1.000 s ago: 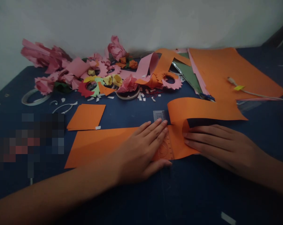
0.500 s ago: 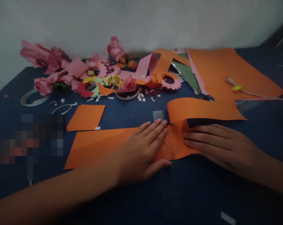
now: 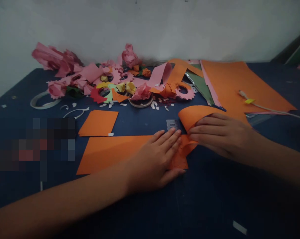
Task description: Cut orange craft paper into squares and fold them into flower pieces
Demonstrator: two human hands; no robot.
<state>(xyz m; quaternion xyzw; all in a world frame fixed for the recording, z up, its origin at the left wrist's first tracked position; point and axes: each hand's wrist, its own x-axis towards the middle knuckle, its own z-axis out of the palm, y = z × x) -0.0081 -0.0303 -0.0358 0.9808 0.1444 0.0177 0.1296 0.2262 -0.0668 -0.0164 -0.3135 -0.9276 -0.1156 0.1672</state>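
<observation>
A long sheet of orange paper (image 3: 110, 149) lies across the table. My left hand (image 3: 155, 159) presses flat on it with outstretched fingers, holding down a clear plastic ruler (image 3: 172, 124) whose slotted far end shows past the fingertips. The rest of the ruler is mostly under the hand. On the other side, my right hand (image 3: 217, 132) pinches the paper's right part, a curled orange flap (image 3: 193, 114), just beside the ruler's edge. The flap is parted from the sheet at the near side and still joined farther up.
A stack of orange paper squares (image 3: 100, 122) sits behind the sheet. Pink paper flowers (image 3: 55, 59), tape rolls (image 3: 44, 101) and paper scraps spread along the wall. Large orange sheets (image 3: 224, 83) with a white cable (image 3: 271, 108) on top lie at back right.
My right hand has moved up and away, lifting the flap. The paper has torn along the ruler's edge from the near side. My left hand stays pressed down.
</observation>
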